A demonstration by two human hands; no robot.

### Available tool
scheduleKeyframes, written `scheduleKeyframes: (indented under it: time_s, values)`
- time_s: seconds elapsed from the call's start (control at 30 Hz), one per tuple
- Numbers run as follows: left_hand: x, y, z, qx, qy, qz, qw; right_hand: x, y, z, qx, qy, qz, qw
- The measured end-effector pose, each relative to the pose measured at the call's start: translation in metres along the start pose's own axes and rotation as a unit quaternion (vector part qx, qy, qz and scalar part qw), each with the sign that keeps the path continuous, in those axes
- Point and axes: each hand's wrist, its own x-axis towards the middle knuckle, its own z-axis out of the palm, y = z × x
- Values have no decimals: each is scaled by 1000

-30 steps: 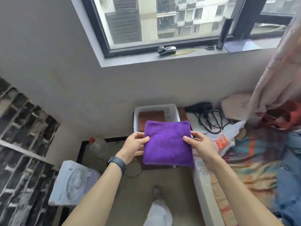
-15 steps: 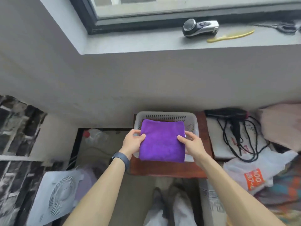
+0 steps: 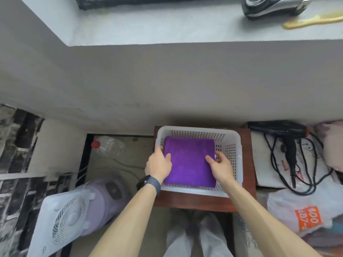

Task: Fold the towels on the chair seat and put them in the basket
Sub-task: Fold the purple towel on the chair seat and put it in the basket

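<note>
Both your hands hold folded purple towel (image 3: 189, 162) inside white basket (image 3: 238, 145) on chair seat (image 3: 194, 203): left hand (image 3: 158, 165) grip clamped on towel's left edge, right hand (image 3: 220, 168) grip clamped on right edge, thumbs on top.

A white box fan (image 3: 61, 225) stands tilted against a lilac appliance (image 3: 106, 196) on the floor at left, with a red-capped plastic bottle (image 3: 109, 145) lying beyond. At right, a black hair dryer (image 3: 278, 127) trails its looped cord near a white plastic bag (image 3: 289, 206). A yellow comb (image 3: 313, 21) lies on the windowsill (image 3: 167, 28).
</note>
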Motion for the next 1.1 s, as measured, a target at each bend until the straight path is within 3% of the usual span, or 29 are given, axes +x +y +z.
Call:
scheduleKeyframes:
  time_s: [0.07,0.13,0.2,0.27,0.37,0.77,0.97,1.1]
  values:
    - [-13,-4,3,68,101,90,988,-14,-2,5,-73,69,-42,994]
    - [-24,-10,10,126,146,226,955,-28,-1,13,-227,181,-184,939]
    - [-22,-16,22,178,120,309,927,-28,4,22,-342,196,-306,867]
    - [-10,-21,30,227,87,335,910,-17,9,31,-392,166,-326,844]
    - [19,-30,32,279,71,334,898,0,14,44,-415,136,-282,854]
    - [35,-26,45,364,-5,258,895,25,23,54,-484,103,-237,836]
    - [3,-10,11,271,-25,261,926,-15,-9,32,-514,84,-242,819]
    - [-39,-26,-37,193,14,185,964,-64,-57,27,-535,25,-317,783]
